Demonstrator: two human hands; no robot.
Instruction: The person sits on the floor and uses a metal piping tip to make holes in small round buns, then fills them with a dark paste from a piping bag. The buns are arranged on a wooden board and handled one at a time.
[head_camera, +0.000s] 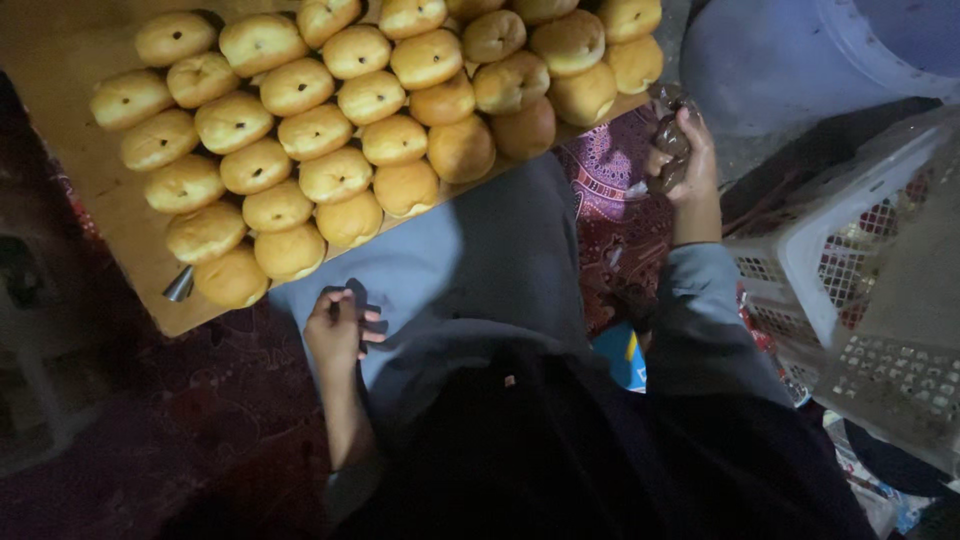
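Brown filling in a clear piping bag (668, 140), gripped in right hand (690, 165), fingers wrapped tight round it, just off the board's near right corner. Left hand (340, 335) resting on grey cloth over the lap, fingers loosely curled on a small dark object, kind unclear. Golden buns (330, 130) in packed rows on wooden board (90, 45), each with a small dark hole on top. Looks like mid-filling, between buns. Next move likely calls for bag tip lined up on a hole, steady squeeze.

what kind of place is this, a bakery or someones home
Probably a home kitchen or small home bakery, worked on the floor: filled buns on a wooden board, a patterned rug, and a plastic basket.
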